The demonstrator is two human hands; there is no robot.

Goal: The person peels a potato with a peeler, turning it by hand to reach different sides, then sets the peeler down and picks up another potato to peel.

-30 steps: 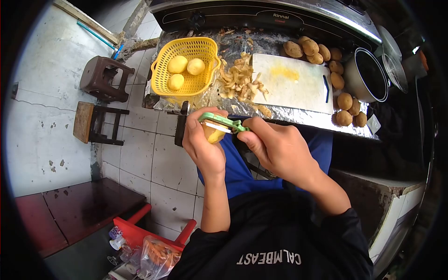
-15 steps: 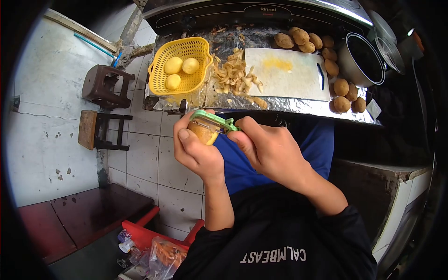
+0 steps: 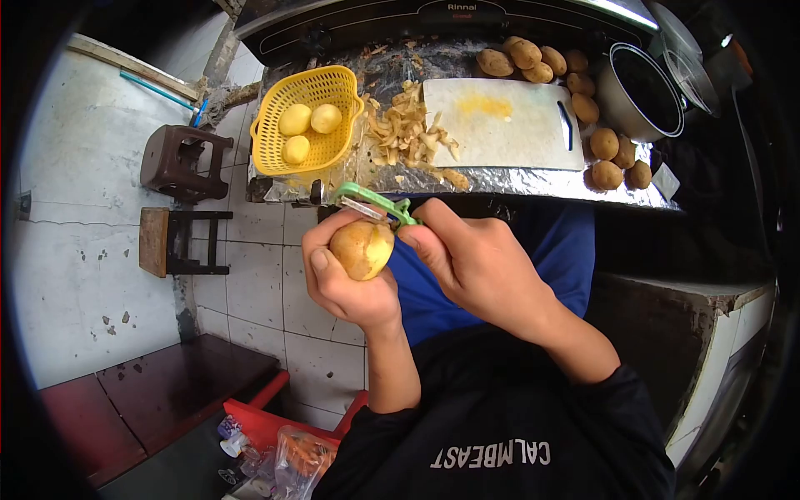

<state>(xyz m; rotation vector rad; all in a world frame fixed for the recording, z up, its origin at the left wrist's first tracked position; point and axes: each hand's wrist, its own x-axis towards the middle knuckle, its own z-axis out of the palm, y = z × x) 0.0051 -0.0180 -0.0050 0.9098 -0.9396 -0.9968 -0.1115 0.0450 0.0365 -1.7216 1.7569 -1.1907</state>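
My left hand (image 3: pixel 354 287) is wrapped round a partly peeled potato (image 3: pixel 360 248), brown skin on most of it and a pale yellow bare patch on its right side. In my right hand (image 3: pixel 487 262) is a green peeler (image 3: pixel 385 205), pinched by its handle between thumb and fingers. Its metal blade lies at the potato's upper edge. Beyond my hands, a heap of peelings (image 3: pixel 404 129) sits between a yellow basket (image 3: pixel 268 112) and a white cutting board (image 3: pixel 500 137). Peeled potatoes (image 3: pixel 295 119) lie in the basket.
Several unpeeled potatoes (image 3: pixel 525 54) line the board's far and right sides, near a metal pot (image 3: pixel 612 100). A stove (image 3: pixel 367 29) runs along the back of the foil-covered counter (image 3: pixel 533 181). Stools (image 3: pixel 179 162) stand on the tiled floor at left.
The peeler has lifted from across the potato to its upper edge. The potato is turned, with more of its surface showing. The whole view has shifted slightly.
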